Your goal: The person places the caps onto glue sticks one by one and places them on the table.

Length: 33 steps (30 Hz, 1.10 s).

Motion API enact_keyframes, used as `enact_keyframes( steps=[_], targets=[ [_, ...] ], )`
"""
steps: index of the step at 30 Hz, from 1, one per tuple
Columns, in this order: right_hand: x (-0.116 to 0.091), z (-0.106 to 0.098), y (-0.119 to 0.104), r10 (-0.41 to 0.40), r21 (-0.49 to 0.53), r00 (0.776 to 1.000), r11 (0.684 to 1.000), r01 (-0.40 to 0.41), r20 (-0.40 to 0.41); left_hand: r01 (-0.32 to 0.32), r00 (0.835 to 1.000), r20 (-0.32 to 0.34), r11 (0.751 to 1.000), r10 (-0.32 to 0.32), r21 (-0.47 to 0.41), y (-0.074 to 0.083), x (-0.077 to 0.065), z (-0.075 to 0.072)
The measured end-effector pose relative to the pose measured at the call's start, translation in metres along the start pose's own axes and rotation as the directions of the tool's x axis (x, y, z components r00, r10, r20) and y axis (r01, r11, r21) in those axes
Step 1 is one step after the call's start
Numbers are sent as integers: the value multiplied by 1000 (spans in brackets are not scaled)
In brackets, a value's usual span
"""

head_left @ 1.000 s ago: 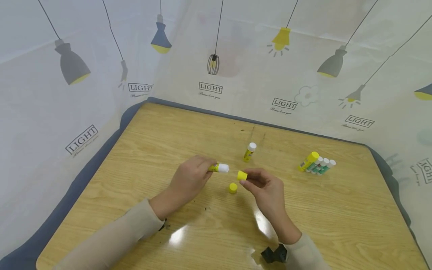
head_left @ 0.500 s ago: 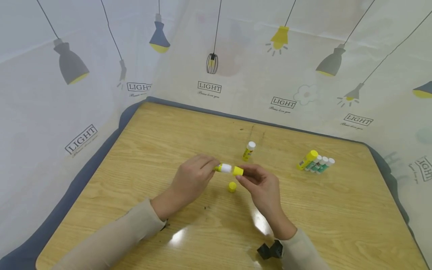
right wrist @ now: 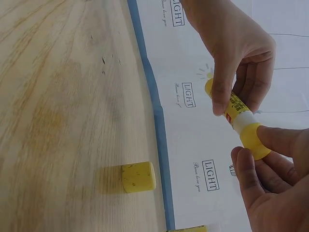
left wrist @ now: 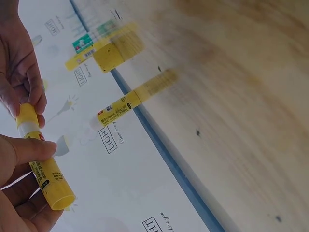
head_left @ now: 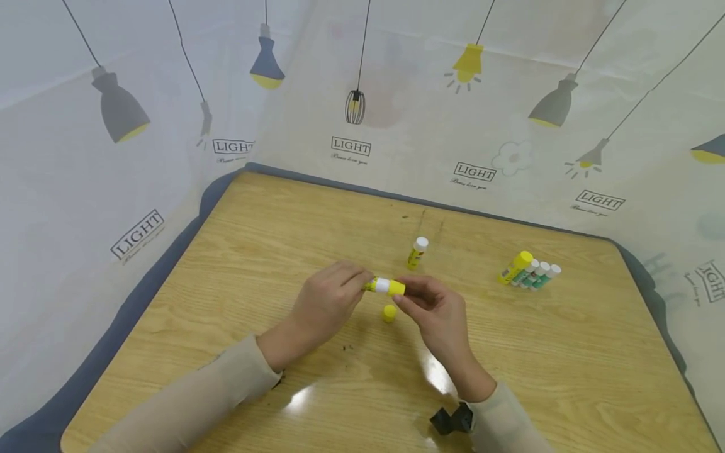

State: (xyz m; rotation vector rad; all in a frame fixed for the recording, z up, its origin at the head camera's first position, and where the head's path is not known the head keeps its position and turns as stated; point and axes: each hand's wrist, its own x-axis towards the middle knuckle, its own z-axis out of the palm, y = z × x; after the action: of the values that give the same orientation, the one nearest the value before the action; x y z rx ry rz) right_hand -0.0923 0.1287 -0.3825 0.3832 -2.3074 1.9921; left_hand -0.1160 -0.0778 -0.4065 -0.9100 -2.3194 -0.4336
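Observation:
My left hand [head_left: 331, 296] grips the yellow body of a glue stick [left wrist: 50, 181], held roughly level above the table. With thumb and fingers my right hand [head_left: 442, 314] pinches a yellow cap [right wrist: 253, 140], which sits against the white end of that glue stick; whether it is fully seated I cannot tell. Just below the hands, a second yellow cap [head_left: 389, 313] stands on the wooden table [head_left: 255, 220]. Beyond them, a yellow glue stick with a white top [head_left: 418, 253] stands upright.
Toward the right, a larger yellow glue stick [head_left: 514, 268] stands beside several small green-labelled glue sticks [head_left: 540, 277] with white caps. A black object [head_left: 451, 420] is by the right sleeve. Behind the table hangs a white sheet [head_left: 396, 94] printed with lamps.
The yellow cap in my right hand has moved left onto the white end of the glue stick, closing the gap seen earlier. My left hand has shifted slightly right.

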Motion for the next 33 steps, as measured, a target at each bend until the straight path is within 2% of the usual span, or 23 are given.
enact_keyframes(
  steps=[8, 22, 29, 33],
  targets=[
    [0, 2, -1, -17, -22, 1000, 1000, 17, -1, -16, 1000, -11, 999, 16, 32, 2, 2, 0],
    [-2, 5, -1, -31, -34, 999, 999, 30, -19, -59, 995, -77, 998, 61, 17, 4, 6, 0],
    [-2, 5, -3, -37, -72, 999, 997, 34, -38, -116, 989, -93, 993, 118, 24, 4, 9, -3],
    [0, 5, 13, -61, -91, 997, 994, 56, -55, -135, 986, -96, 990, 137, 24, 3, 10, -3]
  ],
)
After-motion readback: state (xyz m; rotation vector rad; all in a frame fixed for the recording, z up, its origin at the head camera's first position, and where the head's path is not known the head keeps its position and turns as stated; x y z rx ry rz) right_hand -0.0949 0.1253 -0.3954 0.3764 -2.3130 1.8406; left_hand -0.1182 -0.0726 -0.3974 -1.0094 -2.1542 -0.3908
